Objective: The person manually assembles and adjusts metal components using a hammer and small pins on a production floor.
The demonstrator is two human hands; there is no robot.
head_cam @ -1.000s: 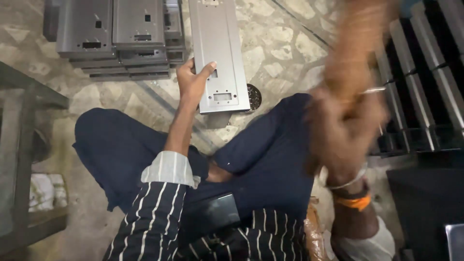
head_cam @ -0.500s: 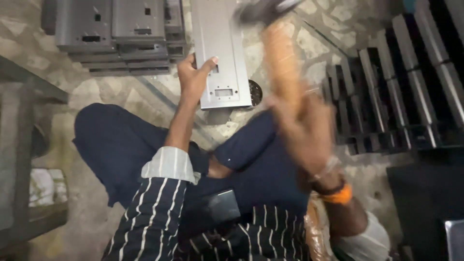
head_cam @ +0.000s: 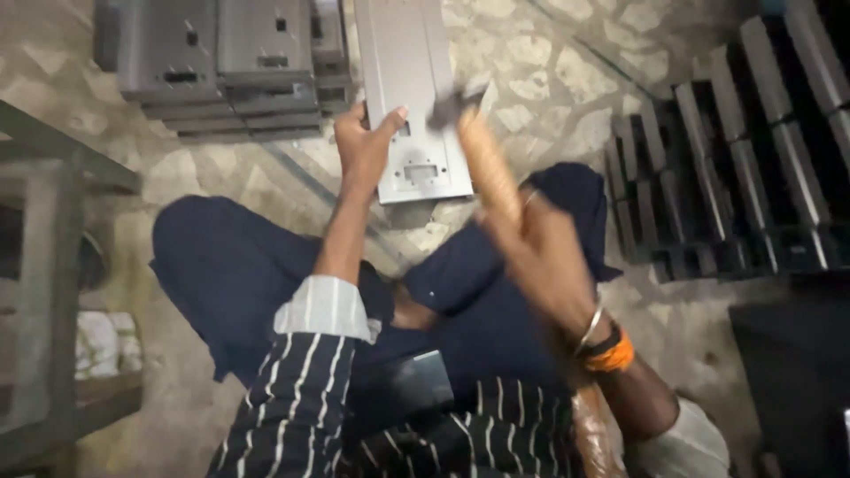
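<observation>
A long grey metal plate (head_cam: 409, 71) with small cut-outs lies on the stone floor in front of my crossed legs. My left hand (head_cam: 365, 142) presses on its near left edge, fingers spread over it. My right hand (head_cam: 542, 257) is closed around the wooden handle of a hammer (head_cam: 482, 159). The hammer's dark head (head_cam: 453, 106) is blurred and sits just over the plate's right edge. An orange band and a metal bangle circle my right wrist.
Stacks of similar grey metal plates (head_cam: 221, 66) sit at the upper left. Rows of dark metal pieces (head_cam: 735, 177) stand on edge at the right. A metal frame (head_cam: 53, 292) stands at the left. A dark box (head_cam: 788, 381) is at the lower right.
My right hand has swung the hammer down from high at the right onto the plate. My left hand has stayed on the plate.
</observation>
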